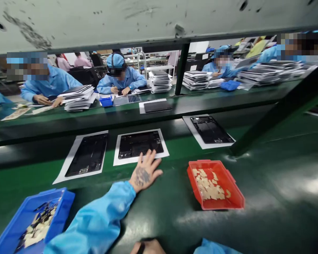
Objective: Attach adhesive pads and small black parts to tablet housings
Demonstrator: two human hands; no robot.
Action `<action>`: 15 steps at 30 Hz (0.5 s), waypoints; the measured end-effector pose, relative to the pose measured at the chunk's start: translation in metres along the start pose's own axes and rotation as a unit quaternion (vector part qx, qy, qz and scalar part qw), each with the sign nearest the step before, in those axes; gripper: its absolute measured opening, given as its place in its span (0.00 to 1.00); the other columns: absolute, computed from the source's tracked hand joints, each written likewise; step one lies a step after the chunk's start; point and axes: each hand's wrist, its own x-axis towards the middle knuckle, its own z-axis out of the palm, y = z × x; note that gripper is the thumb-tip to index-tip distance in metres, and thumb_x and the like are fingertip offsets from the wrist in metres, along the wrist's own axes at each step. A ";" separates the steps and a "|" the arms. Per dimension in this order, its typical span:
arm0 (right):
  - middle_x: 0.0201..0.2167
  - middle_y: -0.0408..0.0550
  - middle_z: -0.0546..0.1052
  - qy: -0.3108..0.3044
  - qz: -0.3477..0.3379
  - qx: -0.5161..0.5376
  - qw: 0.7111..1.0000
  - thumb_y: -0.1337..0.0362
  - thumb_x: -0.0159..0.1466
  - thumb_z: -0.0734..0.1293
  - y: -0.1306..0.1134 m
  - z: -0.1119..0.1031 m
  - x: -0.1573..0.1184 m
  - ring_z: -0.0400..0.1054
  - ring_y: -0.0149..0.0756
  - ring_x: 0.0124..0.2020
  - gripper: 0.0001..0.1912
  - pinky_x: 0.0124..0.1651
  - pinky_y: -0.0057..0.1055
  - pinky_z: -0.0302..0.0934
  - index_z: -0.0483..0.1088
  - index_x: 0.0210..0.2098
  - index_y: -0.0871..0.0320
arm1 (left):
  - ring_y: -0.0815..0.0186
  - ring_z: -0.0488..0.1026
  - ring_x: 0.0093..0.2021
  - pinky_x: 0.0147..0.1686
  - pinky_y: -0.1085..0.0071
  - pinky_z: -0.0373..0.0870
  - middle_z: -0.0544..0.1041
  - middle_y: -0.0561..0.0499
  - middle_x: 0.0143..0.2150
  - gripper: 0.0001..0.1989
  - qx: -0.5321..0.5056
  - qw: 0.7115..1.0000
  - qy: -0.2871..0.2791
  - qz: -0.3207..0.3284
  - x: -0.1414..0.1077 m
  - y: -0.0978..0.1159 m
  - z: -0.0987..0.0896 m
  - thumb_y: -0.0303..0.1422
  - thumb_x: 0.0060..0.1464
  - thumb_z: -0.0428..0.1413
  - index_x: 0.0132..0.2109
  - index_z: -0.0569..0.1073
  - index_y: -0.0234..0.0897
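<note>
Your left grip [145, 171] lies flat on the green surface [169, 183], fingers spread, empty, tips over the white sheet [127, 160]. Black tablet housing [140, 144] sits at its 12 o'clock, long axis roughly 3–9; left is nearer. Right grip [147, 247] is cut off at 6 o'clock: can't tell its state.

We find our left hand [145, 171] flat on the green surface [267, 183], fingers [149, 158] resting on a white sheet [159, 155] beneath a black tablet housing [140, 144]. A red tray [194, 187] of beige pieces [208, 185] stands to its right, a blue bin [60, 208] to its left; our right hand [148, 247] shows at the lower edge.
</note>
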 end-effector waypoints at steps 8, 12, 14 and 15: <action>0.24 0.45 0.73 -0.010 0.003 0.118 0.993 0.47 0.59 0.64 -0.022 -0.028 -0.005 0.66 0.30 0.25 0.22 0.27 0.21 0.59 0.70 0.24 0.60 | 0.54 0.46 0.68 0.64 0.47 0.44 0.51 0.47 0.69 0.29 -0.058 0.990 -0.084 0.097 -0.031 0.038 -0.007 0.51 0.63 0.39 0.66 0.53 0.45; 0.18 0.42 0.66 0.042 -0.023 0.090 0.995 0.48 0.62 0.61 -0.033 -0.038 -0.010 0.60 0.28 0.21 0.25 0.27 0.23 0.55 0.64 0.19 0.60 | 0.55 0.46 0.68 0.65 0.47 0.42 0.53 0.45 0.68 0.28 -0.139 0.986 -0.075 0.055 -0.027 0.037 -0.006 0.49 0.63 0.42 0.64 0.58 0.43; 0.17 0.43 0.67 0.040 -0.015 0.100 0.994 0.48 0.65 0.57 -0.041 -0.043 -0.012 0.62 0.28 0.22 0.27 0.29 0.24 0.57 0.63 0.18 0.60 | 0.56 0.48 0.68 0.66 0.51 0.41 0.56 0.44 0.67 0.27 -0.280 0.958 -0.054 -0.012 -0.027 0.038 -0.007 0.48 0.61 0.47 0.62 0.63 0.40; 0.18 0.44 0.68 0.033 -0.006 0.111 0.993 0.47 0.66 0.56 -0.043 -0.045 -0.012 0.63 0.29 0.22 0.28 0.30 0.24 0.57 0.64 0.17 0.60 | 0.56 0.50 0.67 0.66 0.54 0.41 0.58 0.43 0.66 0.27 -0.362 0.930 -0.037 -0.055 -0.028 0.038 -0.009 0.48 0.60 0.49 0.60 0.66 0.38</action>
